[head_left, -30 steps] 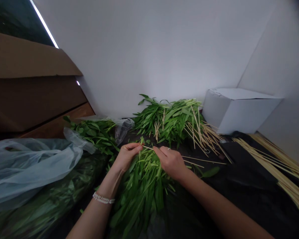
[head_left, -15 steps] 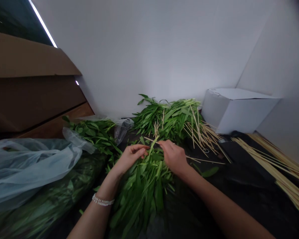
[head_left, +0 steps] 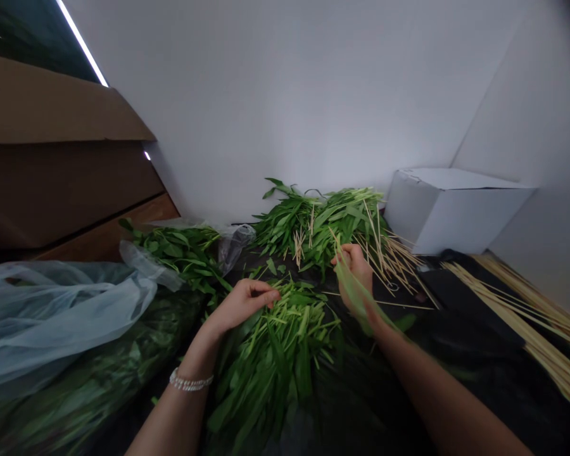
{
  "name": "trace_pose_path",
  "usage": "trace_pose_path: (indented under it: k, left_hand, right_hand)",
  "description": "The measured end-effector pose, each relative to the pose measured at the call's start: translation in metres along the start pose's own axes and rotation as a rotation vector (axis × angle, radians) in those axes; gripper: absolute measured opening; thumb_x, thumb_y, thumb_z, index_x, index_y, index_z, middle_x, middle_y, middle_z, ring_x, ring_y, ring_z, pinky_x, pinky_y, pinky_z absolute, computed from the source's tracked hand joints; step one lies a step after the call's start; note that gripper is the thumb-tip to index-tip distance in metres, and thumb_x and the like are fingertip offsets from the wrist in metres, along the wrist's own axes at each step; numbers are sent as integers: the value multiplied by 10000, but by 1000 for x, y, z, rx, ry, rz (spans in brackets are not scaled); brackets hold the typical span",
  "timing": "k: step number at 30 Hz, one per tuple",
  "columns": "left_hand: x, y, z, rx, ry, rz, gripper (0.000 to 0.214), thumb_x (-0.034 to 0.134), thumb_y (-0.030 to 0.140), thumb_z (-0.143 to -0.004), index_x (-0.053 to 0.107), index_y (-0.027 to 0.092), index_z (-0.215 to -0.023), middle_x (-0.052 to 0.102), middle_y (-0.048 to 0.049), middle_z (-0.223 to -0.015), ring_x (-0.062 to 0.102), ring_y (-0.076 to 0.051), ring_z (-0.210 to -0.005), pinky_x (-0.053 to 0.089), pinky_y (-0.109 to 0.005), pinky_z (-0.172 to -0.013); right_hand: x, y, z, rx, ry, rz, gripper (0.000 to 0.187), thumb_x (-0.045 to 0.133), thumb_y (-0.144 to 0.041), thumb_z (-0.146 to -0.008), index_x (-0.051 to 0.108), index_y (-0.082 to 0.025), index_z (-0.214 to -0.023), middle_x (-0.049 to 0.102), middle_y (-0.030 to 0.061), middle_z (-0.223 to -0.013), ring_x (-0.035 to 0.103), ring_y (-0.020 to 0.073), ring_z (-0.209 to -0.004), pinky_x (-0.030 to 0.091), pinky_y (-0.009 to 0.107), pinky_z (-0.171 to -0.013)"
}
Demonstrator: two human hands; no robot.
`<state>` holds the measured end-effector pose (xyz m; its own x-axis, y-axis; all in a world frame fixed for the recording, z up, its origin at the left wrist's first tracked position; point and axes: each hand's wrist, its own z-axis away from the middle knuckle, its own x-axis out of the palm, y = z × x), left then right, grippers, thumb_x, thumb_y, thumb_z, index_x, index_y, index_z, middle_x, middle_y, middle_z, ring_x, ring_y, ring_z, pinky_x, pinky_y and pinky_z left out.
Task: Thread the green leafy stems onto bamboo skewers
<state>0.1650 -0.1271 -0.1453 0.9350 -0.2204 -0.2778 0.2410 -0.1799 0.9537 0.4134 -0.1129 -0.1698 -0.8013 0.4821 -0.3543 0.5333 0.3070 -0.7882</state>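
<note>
My right hand [head_left: 358, 272] is closed around a leafy green stem [head_left: 354, 285], whose pale end points up and whose long leaves trail blurred over my wrist. A thin wooden stick [head_left: 403, 306] lies under that hand on the dark surface. My left hand [head_left: 249, 303] has its thumb and fingers pinched together at the left edge of a pile of leafy green stems [head_left: 299, 316]. Anything between those fingertips is too small to make out. The pile's cut ends face away from me and its leaves spread toward me.
Behind, leafy bundles [head_left: 332, 221] lie against the white wall with several thin sticks [head_left: 384, 259]. A white box [head_left: 460, 212] and long sticks [head_left: 517, 304] are at right. Plastic bags [head_left: 66, 316] of greens and a cardboard box [head_left: 61, 183] are at left.
My right hand has moved right and away from my left, carrying the leafy stem off the pile. The stick near both hands is now lower, under the right hand. My left hand has barely shifted.
</note>
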Motion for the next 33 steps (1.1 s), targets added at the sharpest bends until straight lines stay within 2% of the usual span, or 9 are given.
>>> trace_pose_path:
  k: [3, 8, 12, 15, 18, 22, 25, 29, 33]
  left_hand:
    - [13, 2, 1, 154, -48, -245, 192, 728, 361, -738, 758, 180, -681, 675, -45, -675, 565, -173, -636, 408, -272, -614]
    - [44, 6, 11, 378, -105, -606, 267, 667, 432, -798, 713, 197, -682, 624, -37, -745, 540, -187, -784, 393, -322, -774]
    - [57, 9, 19, 397, -91, -936, 361, 720, 560, -687, 672, 202, -684, 594, -50, -849, 499, -243, -907, 356, -367, -803]
    - [57, 9, 22, 365, -120, -1023, 298, 746, 493, -668, 661, 211, -712, 588, -47, -876, 484, -260, -947, 339, -371, -796]
    - [57, 10, 24, 334, -132, -1034, 188, 717, 400, -704, 667, 223, -745, 590, -45, -898, 480, -262, -964, 326, -371, -791]
    - [60, 10, 26, 307, -106, -1060, 322, 745, 498, -639, 644, 205, -729, 589, -65, -895, 478, -290, -972, 326, -395, -805]
    - [59, 7, 25, 288, -143, -1016, 291, 775, 431, -621, 634, 205, -737, 593, -56, -909, 488, -280, -972, 339, -386, -810]
    - [48, 4, 18, 260, -155, -733, 174, 757, 327, -674, 656, 216, -763, 613, -33, -948, 519, -242, -974, 370, -363, -847]
    - [33, 8, 9, 210, -50, -317, 138, 709, 309, -745, 652, 184, -761, 658, -38, -873, 585, -195, -871, 415, -323, -831]
  right_hand:
    - [1, 1, 1, 1, 15, -14, 280, 296, -392, -949, 524, -231, -975, 645, 10, -805, 582, 163, -698, 406, 258, -653]
    - [1, 2, 2, -59, 13, -40, 292, 310, -416, -958, 536, -234, -993, 638, -6, -775, 581, 166, -676, 390, 266, -635]
    - [3, 2, 2, -109, 30, -21, 273, 306, -382, -962, 533, -231, -979, 625, -14, -743, 579, 166, -655, 392, 276, -644]
    - [4, 2, 3, -134, 11, -20, 262, 302, -364, -965, 528, -232, -984, 622, -15, -743, 578, 164, -646, 398, 277, -645]
    - [6, 4, 4, -142, 4, -6, 261, 305, -363, -964, 530, -232, -980, 627, -11, -748, 587, 168, -660, 409, 280, -653]
    - [8, 8, 4, -142, 9, 8, 256, 316, -368, -964, 534, -234, -978, 634, -6, -751, 598, 174, -668, 423, 285, -657]
    - [9, 9, 4, -167, 8, 10, 241, 323, -345, -961, 533, -230, -992, 640, -1, -764, 603, 173, -668, 427, 283, -654]
    - [8, 8, 4, -201, 20, 19, 227, 330, -323, -960, 532, -225, -994, 647, 0, -756, 608, 170, -668, 425, 281, -657]
    - [6, 6, 4, -215, 49, 22, 230, 325, -322, -963, 530, -223, -995, 638, -7, -733, 607, 166, -651, 422, 280, -654]
